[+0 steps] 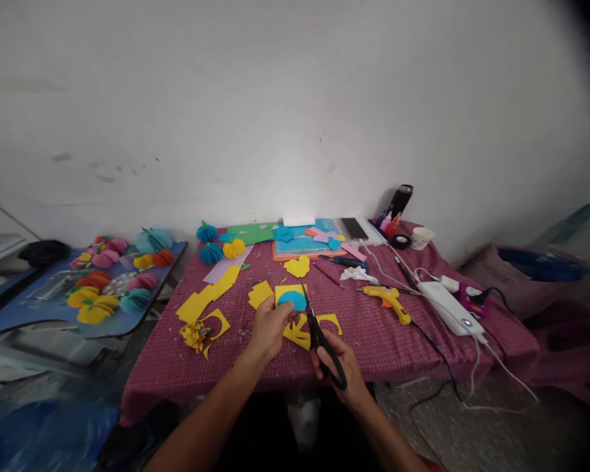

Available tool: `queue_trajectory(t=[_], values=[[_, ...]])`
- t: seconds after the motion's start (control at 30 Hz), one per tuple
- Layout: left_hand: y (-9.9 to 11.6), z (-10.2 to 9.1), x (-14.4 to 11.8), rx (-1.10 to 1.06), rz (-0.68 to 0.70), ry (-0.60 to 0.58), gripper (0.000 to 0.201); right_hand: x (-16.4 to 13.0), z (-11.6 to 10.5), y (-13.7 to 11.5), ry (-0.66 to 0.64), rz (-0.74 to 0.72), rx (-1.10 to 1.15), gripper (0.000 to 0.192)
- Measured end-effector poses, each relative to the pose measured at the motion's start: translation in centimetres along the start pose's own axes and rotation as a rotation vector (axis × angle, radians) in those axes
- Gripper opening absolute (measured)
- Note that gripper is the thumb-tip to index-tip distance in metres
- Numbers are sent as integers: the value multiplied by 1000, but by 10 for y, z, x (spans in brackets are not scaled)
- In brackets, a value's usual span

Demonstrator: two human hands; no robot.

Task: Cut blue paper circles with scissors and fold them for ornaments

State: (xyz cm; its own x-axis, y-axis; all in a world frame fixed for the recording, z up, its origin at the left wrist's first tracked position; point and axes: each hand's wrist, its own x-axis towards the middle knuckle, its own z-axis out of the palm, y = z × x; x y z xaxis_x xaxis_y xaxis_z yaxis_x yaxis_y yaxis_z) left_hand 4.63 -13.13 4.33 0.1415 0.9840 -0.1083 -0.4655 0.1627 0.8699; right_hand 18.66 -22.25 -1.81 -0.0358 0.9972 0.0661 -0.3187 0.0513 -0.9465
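My left hand (269,326) holds a yellow paper sheet (289,290) with a blue disc (292,300) lying against it, just above the table. My right hand (341,368) grips black scissors (319,341) by the handles; the blades point up at the right edge of the yellow sheet. Cut yellow scraps (299,332) lie on the red checked tablecloth (373,334) right under both hands.
A yellow glue gun (389,299), a white power strip (447,306) with cables, a paper cup (421,237), a phone (354,228) and coloured paper sheets (299,244) are further back. Paper ball ornaments (210,252) stand behind; several more fill a blue board (29,314) left.
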Motion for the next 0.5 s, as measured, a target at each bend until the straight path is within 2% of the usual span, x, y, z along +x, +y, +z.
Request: queue_trajectory(t=[0.5], values=[[6,0,-1,4,-40,-48,17,-6,-10,-15,-48,16,-105,38]])
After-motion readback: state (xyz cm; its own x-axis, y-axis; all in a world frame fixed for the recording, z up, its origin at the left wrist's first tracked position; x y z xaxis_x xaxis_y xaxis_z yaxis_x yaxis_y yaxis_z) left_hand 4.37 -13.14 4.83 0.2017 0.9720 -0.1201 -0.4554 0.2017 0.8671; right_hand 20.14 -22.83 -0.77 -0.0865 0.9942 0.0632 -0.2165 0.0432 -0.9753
